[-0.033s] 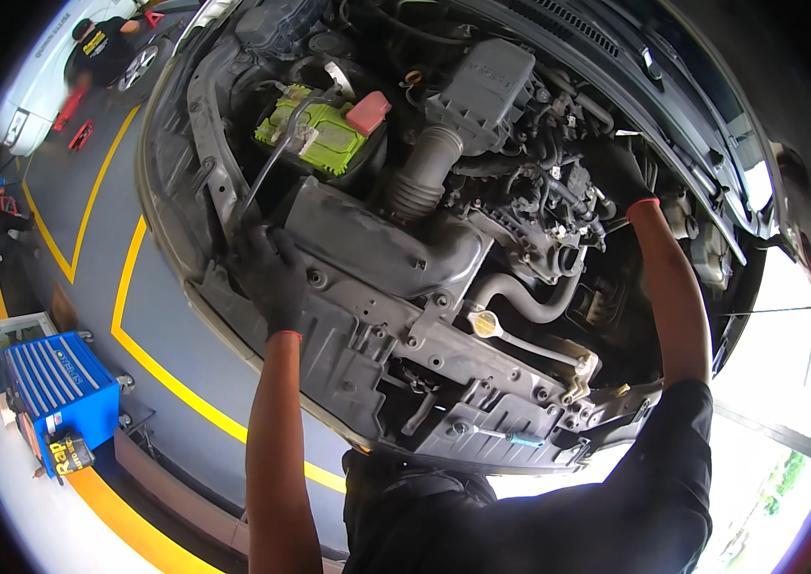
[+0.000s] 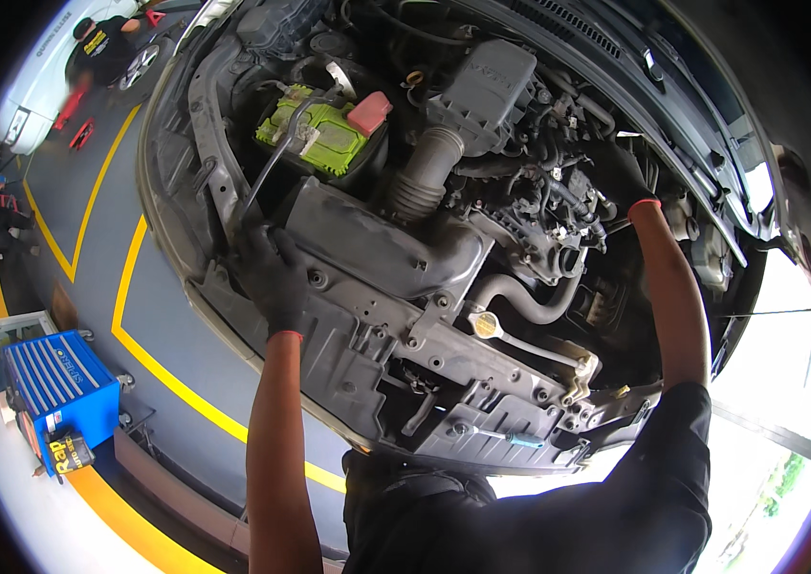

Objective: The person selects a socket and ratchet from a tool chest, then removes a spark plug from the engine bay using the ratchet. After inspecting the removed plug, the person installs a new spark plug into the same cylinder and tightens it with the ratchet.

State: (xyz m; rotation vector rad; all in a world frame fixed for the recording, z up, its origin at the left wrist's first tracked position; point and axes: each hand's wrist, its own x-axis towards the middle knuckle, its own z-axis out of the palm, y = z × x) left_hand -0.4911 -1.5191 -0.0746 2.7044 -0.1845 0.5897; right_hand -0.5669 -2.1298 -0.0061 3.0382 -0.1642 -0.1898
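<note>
My left hand [image 2: 270,277], in a dark glove, rests with fingers spread on the front body panel [image 2: 367,316], beside a black plastic air duct [image 2: 377,239]. A curved metal bar [image 2: 276,158] runs from the yellow-green battery [image 2: 329,139] down to near its fingertips. My right hand [image 2: 619,172], gloved in black with a red cuff, reaches deep into the right side of the engine [image 2: 549,206], among hoses and wiring. Its fingers are lost against the dark parts, so whatever they touch is hidden.
A ratchet with a blue handle [image 2: 524,440] lies on the front panel near my body. The radiator cap [image 2: 486,324] sits beside a thick hose [image 2: 530,301]. Left on the floor stands a blue tool cabinet [image 2: 66,378]. Two other people [image 2: 104,48] are farther off.
</note>
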